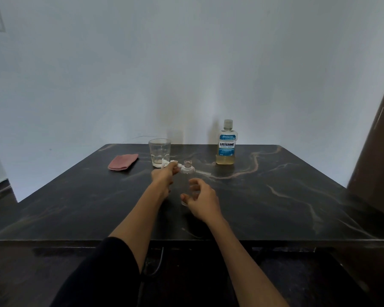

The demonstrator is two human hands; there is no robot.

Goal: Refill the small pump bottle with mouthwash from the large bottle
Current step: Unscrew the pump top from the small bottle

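Head view: my left hand pinches the white pump head, just left of the small clear bottle's uncapped neck. My right hand curls loosely around the bottle's base, fingers apart. The Listerine bottle stands capped, well beyond my right fingers.

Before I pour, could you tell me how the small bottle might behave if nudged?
The small clear bottle looks empty, so probably light and apt to tip. It is uncapped and narrow; the right hand curls near its base and could steady it.
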